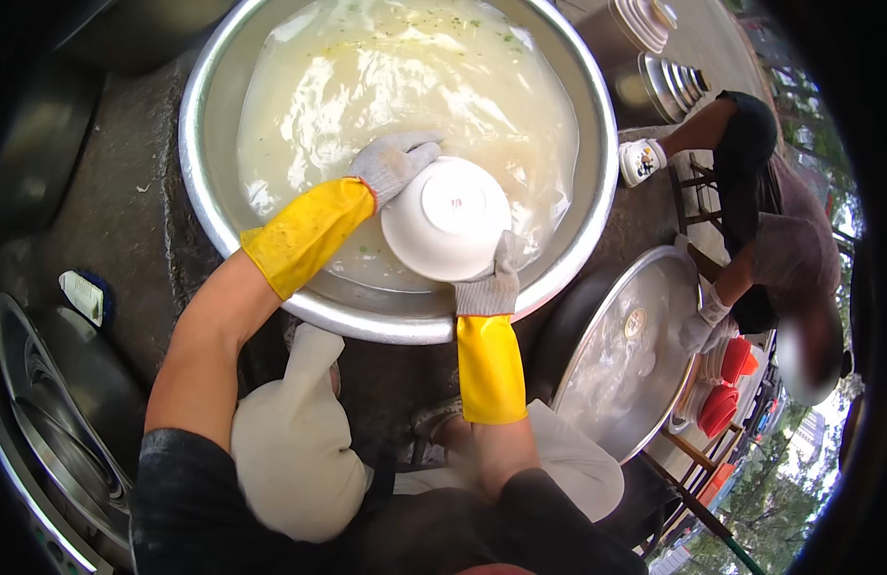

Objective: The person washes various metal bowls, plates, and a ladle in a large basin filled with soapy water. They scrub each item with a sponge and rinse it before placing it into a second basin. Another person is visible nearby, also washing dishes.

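A white bowl is held bottom up over a large metal basin, its foot ring facing me. My left hand, in a grey knit glove over a yellow rubber glove, grips the bowl's upper left side. At the lower right, my right hand, gloved the same way, has its fingers on the bowl's side and rim. Cloudy yellowish water fills much of the basin, with green bits floating near the far side. The bowl hides the fingers beneath it.
To the right, a co-worker's gloved hand is at a second metal basin of water. White and red stacked bowls stand beside it. Lidded metal pots are at the upper right. A scrub brush and metal basins are at the left.
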Action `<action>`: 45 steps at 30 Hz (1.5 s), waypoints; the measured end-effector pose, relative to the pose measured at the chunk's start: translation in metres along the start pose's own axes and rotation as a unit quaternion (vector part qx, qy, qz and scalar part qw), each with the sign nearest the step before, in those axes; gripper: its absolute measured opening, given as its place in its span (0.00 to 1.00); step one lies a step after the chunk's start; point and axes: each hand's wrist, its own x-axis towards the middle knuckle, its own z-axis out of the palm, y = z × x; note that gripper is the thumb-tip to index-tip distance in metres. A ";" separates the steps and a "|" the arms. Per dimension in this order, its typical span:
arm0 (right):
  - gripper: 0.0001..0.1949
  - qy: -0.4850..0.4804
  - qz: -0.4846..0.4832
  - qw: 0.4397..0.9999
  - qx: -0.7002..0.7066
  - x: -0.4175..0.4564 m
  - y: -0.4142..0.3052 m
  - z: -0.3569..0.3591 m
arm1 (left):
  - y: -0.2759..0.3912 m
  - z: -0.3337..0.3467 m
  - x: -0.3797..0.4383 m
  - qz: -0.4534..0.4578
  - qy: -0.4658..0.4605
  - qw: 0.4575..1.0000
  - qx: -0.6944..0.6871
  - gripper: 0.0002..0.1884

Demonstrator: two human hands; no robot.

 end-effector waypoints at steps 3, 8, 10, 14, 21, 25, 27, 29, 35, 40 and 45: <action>0.25 -0.008 -0.016 1.000 0.005 0.001 0.002 0.004 | 0.051 -0.028 -0.005 -0.182 -0.108 0.973 -0.093 0.19; 0.20 0.047 -0.074 0.965 -0.247 0.020 0.011 0.001 | 0.041 -0.019 -0.024 -0.259 -0.116 0.839 -0.463 0.25; 0.18 0.114 0.022 0.987 -0.115 0.026 0.004 0.010 | 0.073 -0.047 -0.037 -0.247 -0.151 0.893 -0.344 0.26; 0.21 0.144 0.044 0.988 -0.018 0.042 0.013 0.000 | 0.081 -0.050 -0.051 -0.157 -0.202 0.926 -0.276 0.28; 0.25 0.034 0.067 0.996 -0.040 0.020 0.014 0.018 | 0.111 -0.023 -0.061 0.004 -0.308 0.933 0.184 0.16; 0.25 0.147 0.085 0.943 -0.287 0.037 0.025 -0.028 | 0.070 0.032 -0.085 0.156 -0.261 0.859 0.413 0.12; 0.23 0.129 0.108 0.869 -0.465 0.051 0.008 -0.055 | 0.058 0.021 -0.080 0.264 -0.277 0.835 0.396 0.13; 0.22 0.090 0.072 0.890 -0.442 0.041 0.001 -0.046 | 0.033 -0.008 -0.063 0.470 -0.222 0.742 0.423 0.14; 0.26 0.169 -0.038 0.980 -0.100 0.020 0.028 -0.030 | 0.050 -0.008 -0.059 0.328 -0.278 0.778 0.458 0.06; 0.24 0.166 0.100 0.940 -0.282 0.030 0.022 -0.058 | 0.032 -0.011 -0.068 0.383 -0.226 0.786 0.430 0.07; 0.29 0.112 0.078 0.986 -0.091 0.004 0.006 0.001 | 0.032 -0.014 -0.058 0.293 -0.249 0.791 0.476 0.07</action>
